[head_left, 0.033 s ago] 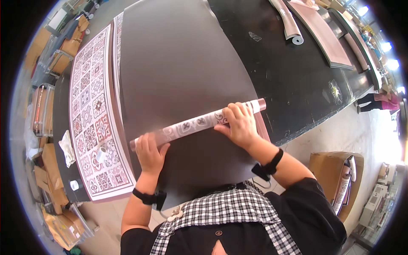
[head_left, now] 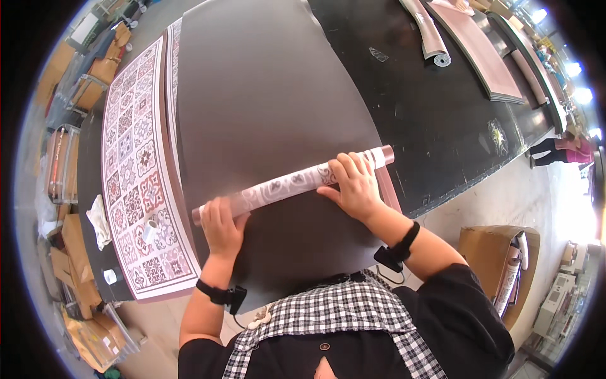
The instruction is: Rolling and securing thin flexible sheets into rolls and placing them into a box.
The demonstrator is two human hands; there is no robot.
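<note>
The left hand and right hand grip the tile-patterned mat roll near its ends, across the dark sheet's near part — rolling looks begun, the flat far stretch seemingly remaining.

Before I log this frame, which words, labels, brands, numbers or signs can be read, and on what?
No readable text.
Pink-and-white patterned roll: only decorative motifs show.
Small white patches on the brown cardboard at lower left: too small and blurred to read.
</note>
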